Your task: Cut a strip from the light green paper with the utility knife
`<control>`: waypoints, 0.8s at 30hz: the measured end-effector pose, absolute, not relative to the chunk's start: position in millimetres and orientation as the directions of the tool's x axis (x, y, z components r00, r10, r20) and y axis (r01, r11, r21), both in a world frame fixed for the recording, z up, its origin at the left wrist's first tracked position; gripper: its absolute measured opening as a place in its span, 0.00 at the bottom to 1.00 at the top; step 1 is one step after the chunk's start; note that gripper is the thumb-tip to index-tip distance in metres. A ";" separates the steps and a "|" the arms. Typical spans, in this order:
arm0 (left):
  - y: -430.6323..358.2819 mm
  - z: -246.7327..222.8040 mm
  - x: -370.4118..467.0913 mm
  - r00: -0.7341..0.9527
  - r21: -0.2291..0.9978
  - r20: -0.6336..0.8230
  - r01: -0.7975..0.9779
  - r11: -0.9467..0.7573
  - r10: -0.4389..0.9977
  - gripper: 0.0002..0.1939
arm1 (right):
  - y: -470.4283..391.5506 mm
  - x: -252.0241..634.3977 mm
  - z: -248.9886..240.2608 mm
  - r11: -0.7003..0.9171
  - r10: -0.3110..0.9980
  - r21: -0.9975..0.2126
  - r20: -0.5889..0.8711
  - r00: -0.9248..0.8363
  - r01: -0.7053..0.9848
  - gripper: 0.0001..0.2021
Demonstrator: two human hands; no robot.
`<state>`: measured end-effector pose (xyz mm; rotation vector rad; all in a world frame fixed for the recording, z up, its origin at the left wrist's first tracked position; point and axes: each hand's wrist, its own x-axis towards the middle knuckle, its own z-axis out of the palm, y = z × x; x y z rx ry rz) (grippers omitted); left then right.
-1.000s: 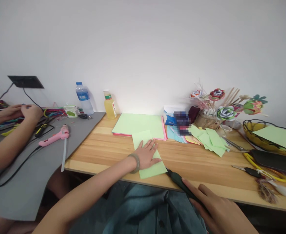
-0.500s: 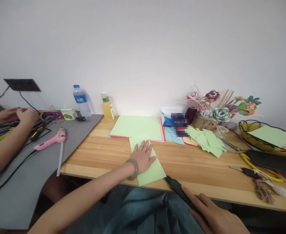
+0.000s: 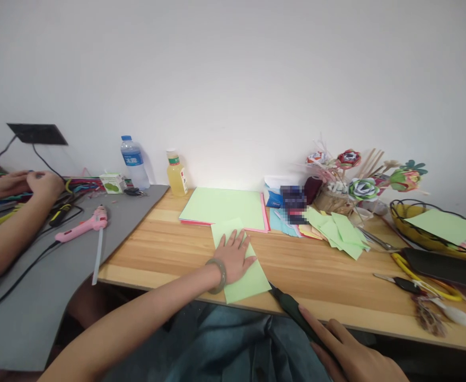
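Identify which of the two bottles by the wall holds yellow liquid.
The smaller bottle, right of the blue-capped water bottle; its liquid is yellow, the other's clear.

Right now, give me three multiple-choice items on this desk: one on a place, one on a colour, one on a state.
1. Where does the left hand lie?
A. flat on a green sheet of paper
B. on the water bottle
C. in the wire basket

2. What colour is the glue gun?
A. blue
B. pink
C. black

3. How does the right hand stand?
A. flat and free on the table
B. raised in the air
C. closed around a dark tool handle at the table's near edge

Answers:
1. A, since the palm and spread fingers press the sheet near the table edge.
2. B, since its body on the grey mat is pink.
3. C, since the fingers wrap the handle, whose tip pokes out toward the sheet.
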<state>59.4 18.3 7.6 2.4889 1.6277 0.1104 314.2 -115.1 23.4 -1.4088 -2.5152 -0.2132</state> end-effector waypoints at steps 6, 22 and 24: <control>17.4 8.9 59.6 0.399 0.179 -0.030 0.904 -0.388 0.916 0.34 | -111.1 310.6 27.3 0.509 0.824 0.023 0.278 -0.495 0.860 0.22; 17.7 8.3 59.2 0.405 0.167 -0.034 0.904 -0.395 0.914 0.34 | -100.1 300.3 31.8 0.510 0.803 0.119 0.288 -0.521 0.852 0.22; 17.5 8.5 59.1 0.405 0.166 -0.034 0.904 -0.395 0.913 0.34 | -100.4 301.0 32.4 0.507 0.810 0.109 0.278 -0.515 0.855 0.22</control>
